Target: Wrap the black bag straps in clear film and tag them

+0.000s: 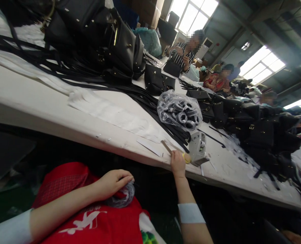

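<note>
My left hand (116, 181) is closed over a dark coil wrapped in clear plastic film (126, 196), low over the red apron (89, 217). Some of its fingers are hidden behind the coil. At the table's front edge, my right hand (177, 163) is closed on a flat tan strip (166, 147) that sticks out toward the upper left. Just right of that hand sit a small yellow roll (187, 158) and a pale grey tape dispenser (198, 147). A thin white paper piece (149, 148) lies to its left.
A clear bag of rolled straps (180, 110) stands behind the dispenser. Long black straps (145, 96) and white padding (109, 115) run along the white table (51, 105). Black handbags (120, 47) are piled left, more bags (259, 132) right. Co-workers (183, 56) sit across the table.
</note>
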Available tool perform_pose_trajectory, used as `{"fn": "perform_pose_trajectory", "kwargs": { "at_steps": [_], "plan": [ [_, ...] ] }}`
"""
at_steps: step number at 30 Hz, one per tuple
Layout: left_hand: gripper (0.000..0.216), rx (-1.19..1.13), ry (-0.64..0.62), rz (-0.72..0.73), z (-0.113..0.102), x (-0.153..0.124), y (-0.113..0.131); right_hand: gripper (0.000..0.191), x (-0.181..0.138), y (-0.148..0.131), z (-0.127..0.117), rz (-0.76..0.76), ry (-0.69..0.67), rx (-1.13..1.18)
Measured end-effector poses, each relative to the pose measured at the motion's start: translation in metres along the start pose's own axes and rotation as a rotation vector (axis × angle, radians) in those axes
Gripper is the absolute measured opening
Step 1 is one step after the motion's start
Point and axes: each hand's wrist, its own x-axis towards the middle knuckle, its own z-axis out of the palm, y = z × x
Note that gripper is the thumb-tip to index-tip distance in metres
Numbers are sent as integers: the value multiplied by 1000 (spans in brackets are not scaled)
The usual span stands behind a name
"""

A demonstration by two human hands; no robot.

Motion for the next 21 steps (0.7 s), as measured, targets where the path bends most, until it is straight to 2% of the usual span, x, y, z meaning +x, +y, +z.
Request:
{"fn": "perform_pose_trajectory", "kwargs": {
  "at_steps": [2,4,7,10,15,19,21],
  "plan": [
    [41,-62,-37,-27,-3,-2,0,41,-9,-10,-19,75,63,124],
    [41,-161,-77,-97,-6,-6,0,43,-21,-25,-40,130,14,363],
    [43,-330,-97,-215,-9,-11,-2,46,-41,-54,-67,123,-277,760],
    [43,-414,-42,-249,-9,-15,-3,48,-56,-84,-81,84,-492,949],
    [43,-493,-18,-284,-9,-14,-8,43,-60,-115,-84,-80,-610,915],
    [41,-567,2,-285,-9,-13,-12,20,-60,-128,-83,-131,-587,803],
    [41,-604,1,-312,-8,-14,-12,16,-61,-133,-86,-182,-548,722]
  ]
}}
